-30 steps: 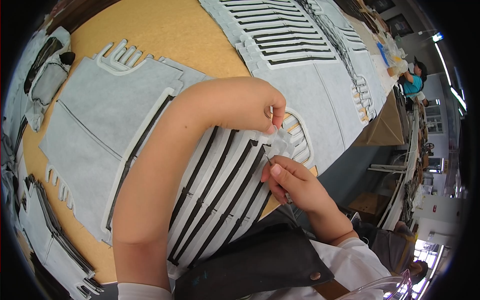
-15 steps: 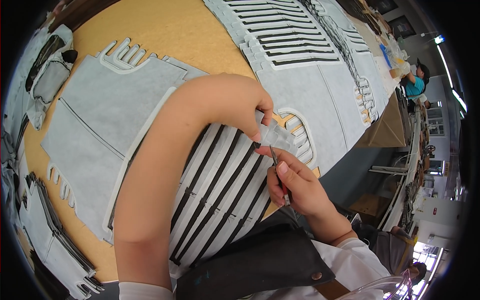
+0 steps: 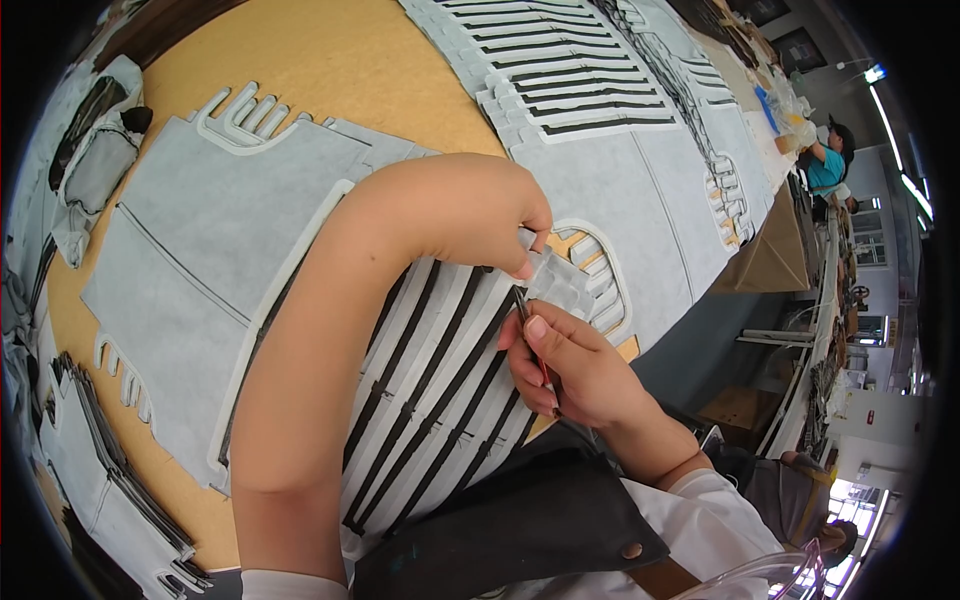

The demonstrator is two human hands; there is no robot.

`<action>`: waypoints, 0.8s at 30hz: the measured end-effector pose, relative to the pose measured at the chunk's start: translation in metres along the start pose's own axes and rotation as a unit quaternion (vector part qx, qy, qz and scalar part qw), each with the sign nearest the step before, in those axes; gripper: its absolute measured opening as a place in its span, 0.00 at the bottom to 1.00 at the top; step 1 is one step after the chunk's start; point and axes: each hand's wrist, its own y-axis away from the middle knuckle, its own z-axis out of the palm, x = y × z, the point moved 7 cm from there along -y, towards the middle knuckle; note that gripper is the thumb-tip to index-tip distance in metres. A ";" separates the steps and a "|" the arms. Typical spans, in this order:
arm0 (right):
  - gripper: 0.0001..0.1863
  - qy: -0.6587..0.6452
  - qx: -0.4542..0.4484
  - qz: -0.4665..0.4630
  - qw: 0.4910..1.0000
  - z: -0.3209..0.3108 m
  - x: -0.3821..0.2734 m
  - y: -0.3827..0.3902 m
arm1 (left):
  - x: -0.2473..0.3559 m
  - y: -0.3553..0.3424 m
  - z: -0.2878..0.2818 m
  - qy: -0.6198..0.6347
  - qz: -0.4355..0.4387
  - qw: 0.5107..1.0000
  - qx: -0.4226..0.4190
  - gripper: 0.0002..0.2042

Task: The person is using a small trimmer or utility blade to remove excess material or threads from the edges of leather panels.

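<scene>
My left arm arches over a grey panel (image 3: 418, 425) with several long black strips. At the panel's far corner my left hand (image 3: 490, 215) is closed, thumb and fingers pinching its edge. My right hand (image 3: 575, 365) grips a slim pointed metal tool (image 3: 545, 370) with red on its handle. The tool's tip meets the end of one black strip (image 3: 500, 312), just below my left thumb. The fingers partly hide the tool, so its exact kind is unclear. My left forearm covers part of the striped panel.
A large grey panel (image 3: 215, 220) with slotted cutouts lies left on the tan table (image 3: 350, 60). Striped grey panels (image 3: 580, 75) overlap at the far right. More stacked pieces (image 3: 105, 480) lie at lower left. A person in a blue top (image 3: 826, 172) is far off at right.
My right hand has shifted left, bringing the tool's tip onto the black strip's end near my left thumb. The dark strip end beside the left thumb no longer sticks out. My left hand has barely moved.
</scene>
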 end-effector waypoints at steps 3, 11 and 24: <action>0.17 -0.019 -0.002 -0.012 1.000 0.002 0.002 -0.001 | 0.000 0.001 -0.002 0.005 0.003 1.000 0.010 0.11; 0.16 -0.011 0.018 -0.051 0.999 0.003 0.004 -0.006 | -0.001 -0.001 -0.001 0.014 -0.025 1.000 -0.006 0.11; 0.15 -0.009 0.029 -0.071 0.997 0.007 0.007 -0.009 | -0.001 0.002 -0.002 0.021 -0.026 0.999 0.004 0.11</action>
